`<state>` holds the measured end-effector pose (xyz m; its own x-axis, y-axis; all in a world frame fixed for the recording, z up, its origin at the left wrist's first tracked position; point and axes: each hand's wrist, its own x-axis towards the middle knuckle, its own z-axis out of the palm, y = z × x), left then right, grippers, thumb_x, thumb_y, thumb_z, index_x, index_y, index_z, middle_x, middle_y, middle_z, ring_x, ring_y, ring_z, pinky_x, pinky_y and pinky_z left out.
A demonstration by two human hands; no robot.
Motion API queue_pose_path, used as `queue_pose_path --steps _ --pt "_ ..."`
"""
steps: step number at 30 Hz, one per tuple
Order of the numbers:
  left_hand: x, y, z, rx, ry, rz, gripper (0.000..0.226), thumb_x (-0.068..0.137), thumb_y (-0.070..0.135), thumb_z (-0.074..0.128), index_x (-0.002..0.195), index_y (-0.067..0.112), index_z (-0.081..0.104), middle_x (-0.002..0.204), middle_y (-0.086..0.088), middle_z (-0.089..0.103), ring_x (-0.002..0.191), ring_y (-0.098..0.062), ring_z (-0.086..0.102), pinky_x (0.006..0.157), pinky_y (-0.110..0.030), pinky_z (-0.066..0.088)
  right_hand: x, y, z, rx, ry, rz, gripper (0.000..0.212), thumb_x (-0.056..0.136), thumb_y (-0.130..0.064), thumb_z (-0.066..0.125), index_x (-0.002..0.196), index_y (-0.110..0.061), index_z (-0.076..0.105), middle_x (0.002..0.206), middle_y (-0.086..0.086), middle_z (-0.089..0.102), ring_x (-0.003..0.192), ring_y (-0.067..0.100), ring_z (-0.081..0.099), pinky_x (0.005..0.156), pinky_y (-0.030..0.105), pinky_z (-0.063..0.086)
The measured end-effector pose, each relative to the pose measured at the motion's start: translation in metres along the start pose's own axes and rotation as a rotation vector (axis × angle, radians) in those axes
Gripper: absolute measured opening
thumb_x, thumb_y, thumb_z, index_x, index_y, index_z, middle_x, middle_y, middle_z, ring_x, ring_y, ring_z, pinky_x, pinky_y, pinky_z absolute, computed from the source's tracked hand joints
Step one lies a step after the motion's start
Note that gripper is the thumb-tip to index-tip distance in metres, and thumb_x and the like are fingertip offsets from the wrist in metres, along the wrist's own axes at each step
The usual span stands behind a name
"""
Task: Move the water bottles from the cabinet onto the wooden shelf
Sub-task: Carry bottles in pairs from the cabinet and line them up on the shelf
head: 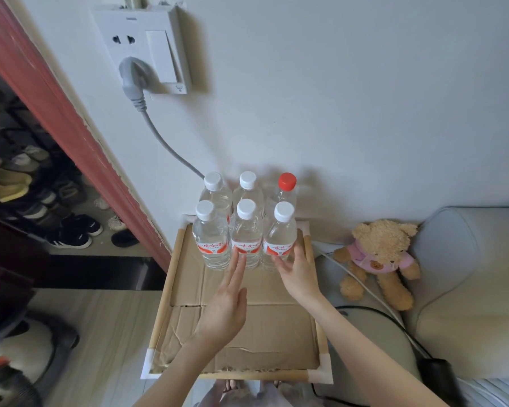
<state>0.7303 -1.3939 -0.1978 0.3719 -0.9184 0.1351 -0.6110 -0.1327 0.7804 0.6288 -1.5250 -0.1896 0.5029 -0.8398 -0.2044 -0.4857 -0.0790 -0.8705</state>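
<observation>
Several clear water bottles stand in two rows at the far end of the wooden shelf, which is lined with cardboard. The front row has three white-capped bottles with red labels: left, middle and right. Behind them stand two white-capped bottles and one red-capped bottle. My left hand reaches forward with straight fingers, the fingertips touching the middle front bottle. My right hand lies open against the lower part of the right front bottle. Neither hand grips a bottle.
A wall socket with a grey plug and cable hangs above the bottles. A teddy bear sits on a pale sofa to the right. A red door frame and shoes lie to the left.
</observation>
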Motion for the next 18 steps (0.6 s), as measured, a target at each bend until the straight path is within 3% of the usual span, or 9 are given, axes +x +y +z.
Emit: queue_pose_path --steps 2,4,7,9,11,14,16,18 --pt "-0.001 0.002 -0.007 -0.095 0.092 -0.047 0.055 0.089 0.0 0.039 0.14 0.018 0.028 0.147 0.011 0.023 0.132 0.012 0.015 0.103 -0.004 0.02 0.001 0.004 0.0 0.096 -0.042 0.04 0.058 0.084 -0.045 0.057 0.134 -0.031 0.033 0.138 -0.009 0.045 0.122 0.014 0.048 0.103 0.037 0.039" --pt "-0.003 0.003 -0.017 -0.201 0.207 -0.14 0.042 0.09 0.004 0.04 0.126 0.026 0.045 0.132 0.015 0.045 0.124 0.008 0.035 0.101 -0.006 0.026 0.0 0.003 -0.002 0.23 -0.093 0.061 0.049 0.087 -0.036 0.056 0.131 -0.035 0.036 0.141 -0.011 0.041 0.125 0.01 0.043 0.105 0.032 0.034" --pt "-0.007 -0.001 -0.029 -0.307 0.391 -0.369 0.032 0.091 0.004 0.039 0.109 0.026 0.054 0.111 0.009 0.059 0.109 -0.004 0.052 0.092 -0.013 0.039 -0.001 0.005 -0.006 0.319 -0.129 0.061 0.039 0.092 -0.025 0.051 0.125 -0.041 0.04 0.137 -0.014 0.045 0.127 0.002 0.038 0.106 0.029 0.03" --pt "-0.005 -0.009 -0.038 -0.358 0.424 -0.489 0.034 0.092 0.003 0.036 0.121 0.018 0.046 0.121 0.003 0.053 0.112 -0.012 0.049 0.093 -0.023 0.037 -0.002 0.009 -0.004 0.345 -0.116 0.07 0.039 0.093 -0.029 0.049 0.129 -0.039 0.041 0.137 -0.015 0.046 0.127 0.002 0.038 0.108 0.033 0.03" --pt "0.001 -0.012 -0.045 -0.391 0.314 -0.466 0.052 0.092 0.0 0.032 0.14 0.018 0.025 0.138 0.01 0.032 0.124 -0.009 0.037 0.1 -0.024 0.029 -0.004 0.011 -0.002 0.351 -0.112 0.07 0.043 0.092 -0.032 0.049 0.133 -0.039 0.037 0.139 -0.018 0.041 0.129 0.003 0.036 0.109 0.035 0.03" --pt "0.012 -0.015 -0.048 -0.389 0.144 -0.313 0.074 0.084 -0.015 0.027 0.142 0.027 0.014 0.143 0.028 0.015 0.131 0.008 0.022 0.111 -0.02 0.018 -0.006 0.007 0.0 0.329 -0.088 0.011 0.046 0.092 -0.022 0.051 0.129 -0.042 0.032 0.129 -0.029 0.037 0.118 -0.013 0.038 0.097 0.012 0.033" --pt "0.017 -0.021 -0.048 -0.43 0.069 -0.307 0.083 0.078 -0.019 0.027 0.142 0.032 0.014 0.148 0.02 0.021 0.135 0.005 0.018 0.116 -0.031 0.013 -0.006 0.003 0.002 0.316 -0.053 -0.014 0.045 0.091 -0.017 0.054 0.119 -0.045 0.035 0.122 -0.033 0.04 0.105 -0.027 0.04 0.082 -0.002 0.033" --pt "0.019 -0.027 -0.049 -0.494 0.035 -0.316 0.081 0.079 -0.019 0.029 0.143 0.029 0.014 0.15 0.011 0.024 0.136 -0.001 0.019 0.117 -0.037 0.014 -0.005 0.001 0.004 0.291 -0.034 -0.012 0.042 0.09 -0.02 0.055 0.111 -0.051 0.037 0.119 -0.032 0.044 0.102 -0.027 0.042 0.077 -0.005 0.033"
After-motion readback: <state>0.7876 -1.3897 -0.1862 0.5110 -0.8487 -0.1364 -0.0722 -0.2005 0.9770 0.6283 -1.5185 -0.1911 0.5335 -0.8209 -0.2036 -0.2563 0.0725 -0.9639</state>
